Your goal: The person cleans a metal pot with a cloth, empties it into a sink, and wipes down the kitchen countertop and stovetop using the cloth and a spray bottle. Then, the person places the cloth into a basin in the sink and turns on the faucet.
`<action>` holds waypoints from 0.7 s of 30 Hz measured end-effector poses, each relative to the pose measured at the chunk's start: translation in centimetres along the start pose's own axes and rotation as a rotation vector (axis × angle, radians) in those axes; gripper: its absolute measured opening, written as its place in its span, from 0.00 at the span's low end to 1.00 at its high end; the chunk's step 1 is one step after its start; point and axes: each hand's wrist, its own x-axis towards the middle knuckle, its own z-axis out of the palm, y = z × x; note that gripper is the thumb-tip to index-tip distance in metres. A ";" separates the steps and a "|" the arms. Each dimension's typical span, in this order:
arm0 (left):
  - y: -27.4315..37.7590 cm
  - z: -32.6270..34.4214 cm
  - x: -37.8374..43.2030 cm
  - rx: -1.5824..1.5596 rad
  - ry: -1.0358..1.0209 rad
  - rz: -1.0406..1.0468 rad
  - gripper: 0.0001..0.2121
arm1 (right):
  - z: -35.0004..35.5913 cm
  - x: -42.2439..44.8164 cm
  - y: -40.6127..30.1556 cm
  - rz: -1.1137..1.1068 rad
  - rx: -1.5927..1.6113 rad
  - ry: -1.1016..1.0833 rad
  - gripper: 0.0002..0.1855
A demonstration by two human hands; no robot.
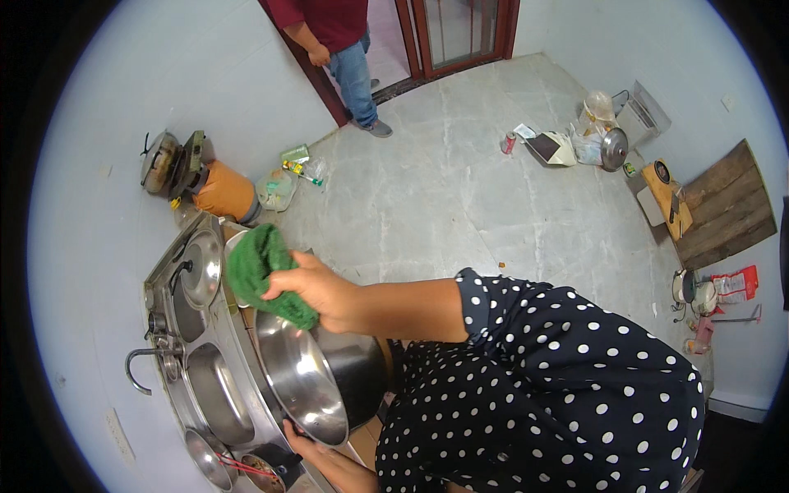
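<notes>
My right hand (314,293) grips a bunched green cloth (262,271) over the upper rim of a stainless-steel pot (302,376). The pot is tilted, its shiny inside towards the sink. Its dark outer wall (357,376) shows on the side nearest my body. At the pot's lower rim, my left hand (308,440) holds it, with some fingers hidden behind the metal. Just beyond the pot runs the steel double sink, whose nearer basin (219,394) has a curved faucet (138,351) behind it.
A round steel lid or pan (202,268) covers part of the far basin. Red chopsticks (246,466) lie across bowls at the counter's near end. An orange gas cylinder (225,191) stands past the sink. A person (351,68) stands at the doorway. Kitchen goods line the right wall.
</notes>
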 end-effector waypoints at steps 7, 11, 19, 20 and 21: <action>-5.3 7.6 -3.2 0.174 0.490 0.069 0.11 | -5.3 -4.4 -1.6 0.008 0.031 0.090 0.12; -8.9 14.2 -5.2 0.177 0.466 0.186 0.08 | -9.8 -8.1 -4.9 -0.017 -0.195 0.293 0.20; -18.1 24.9 -6.6 0.365 0.365 0.127 0.05 | -17.7 -18.2 -15.3 -0.175 -0.113 0.384 0.19; -19.5 26.6 -6.9 0.402 0.322 0.101 0.05 | -19.3 -19.9 -16.9 -0.200 -0.109 0.412 0.20; -20.7 28.5 -7.0 0.445 0.273 0.076 0.05 | -20.9 -21.6 -18.6 -0.232 -0.100 0.443 0.21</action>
